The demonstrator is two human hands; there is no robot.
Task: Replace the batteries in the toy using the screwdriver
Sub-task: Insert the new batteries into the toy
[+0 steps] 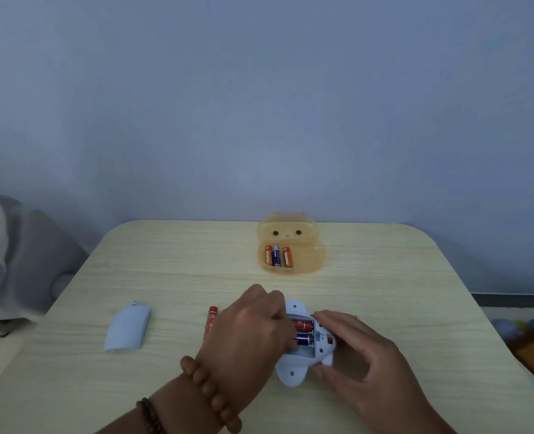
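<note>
While left hand (250, 327) fingers pinch a battery (303, 339) in the toy (293, 371) (right hand (353, 346) gripping it), mixing old and new cells risks misfit.

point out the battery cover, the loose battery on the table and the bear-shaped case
battery cover (127, 329), head view, middle of its curved top
loose battery (211, 319), head view, visible red body
bear-shaped case (287, 233), head view, face on its raised lid

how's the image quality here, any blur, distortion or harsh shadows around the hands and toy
Head view: dim, flat, bluish light with only faint shadows and no glare. Wide-angle bending curves the table edges. The left hand, right hand and toy are slightly soft; the grey fabric at the left edge is most blurred. Battery labels in the bear-shaped case are barely legible.
</note>
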